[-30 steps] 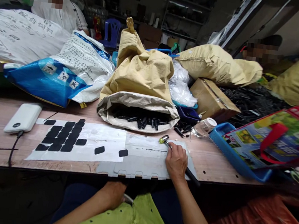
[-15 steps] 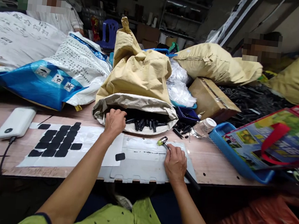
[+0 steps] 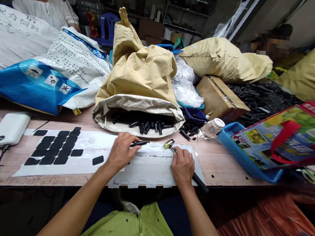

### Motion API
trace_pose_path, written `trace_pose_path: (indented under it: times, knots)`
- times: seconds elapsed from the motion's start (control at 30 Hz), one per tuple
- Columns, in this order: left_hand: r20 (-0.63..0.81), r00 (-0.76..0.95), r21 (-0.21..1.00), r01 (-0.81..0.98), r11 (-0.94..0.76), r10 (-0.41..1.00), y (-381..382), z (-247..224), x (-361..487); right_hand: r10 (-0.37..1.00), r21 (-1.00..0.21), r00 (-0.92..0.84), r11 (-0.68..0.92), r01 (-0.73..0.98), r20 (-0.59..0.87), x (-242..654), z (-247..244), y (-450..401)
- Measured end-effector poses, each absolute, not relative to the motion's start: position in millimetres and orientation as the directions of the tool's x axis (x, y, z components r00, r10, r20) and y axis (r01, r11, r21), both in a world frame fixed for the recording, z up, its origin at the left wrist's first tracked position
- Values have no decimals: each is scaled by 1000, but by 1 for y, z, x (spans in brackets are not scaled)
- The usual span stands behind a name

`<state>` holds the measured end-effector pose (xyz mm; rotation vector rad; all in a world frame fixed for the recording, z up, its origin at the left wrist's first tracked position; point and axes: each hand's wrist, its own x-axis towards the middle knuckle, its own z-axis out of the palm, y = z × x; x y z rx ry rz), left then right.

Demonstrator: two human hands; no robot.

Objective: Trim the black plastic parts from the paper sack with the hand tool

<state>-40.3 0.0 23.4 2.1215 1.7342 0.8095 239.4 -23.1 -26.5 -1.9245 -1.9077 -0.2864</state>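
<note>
Black tube [image 3: 142, 143] is now pinched in the left hand [image 3: 121, 152], pointing towards three o'clock above the grey board [image 3: 149, 173]; that hand has come back from the open sack [image 3: 143, 79] at its one o'clock. At its three o'clock, the right hand [image 3: 182, 167] stays wrapped around the hammer [image 3: 169, 144], so piece and tool are now both in grasp.

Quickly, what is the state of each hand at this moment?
Left hand: closed, holding a slim black part.
Right hand: closed around the hammer.
</note>
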Motion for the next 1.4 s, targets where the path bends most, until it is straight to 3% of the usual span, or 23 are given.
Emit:
trace_pose_path:
  times: [0.1, 0.3, 0.5, 0.6, 0.77, 0.93, 1.27, 1.4]
  knots:
    - [187, 228, 628, 720, -295, 956, 7, 2, -20, 904, -157, 45, 25, 987, 425, 241, -27, -23]
    - [138, 225, 678, 689, -257, 965, 21, -19, -18, 913, -257, 60, 51, 965, 404, 243, -22, -23]
    - [102, 206, 705, 676, -217, 973, 19, -13, -18, 897, -553, 19, 255, 793, 441, 208, 2, -38]
    - [74, 191, 715, 674, -185, 979, 20, -12, -17, 913, -641, -27, 307, 704, 408, 186, 10, -44]
    - [70, 197, 723, 665, -186, 978, 20, -13, -18, 912, -640, -29, 308, 704, 408, 168, 12, -44]
    - [77, 186, 717, 673, -184, 980, 20, -15, -18, 944, -604, -82, 270, 750, 319, 166, 9, -44]
    - [118, 197, 711, 667, -221, 973, 20, -18, -19, 942, -649, -21, 246, 720, 334, 176, 9, -42]
    - [127, 211, 718, 655, -236, 969, 20, -20, -20, 910, -647, 104, 201, 736, 402, 192, 9, -36]
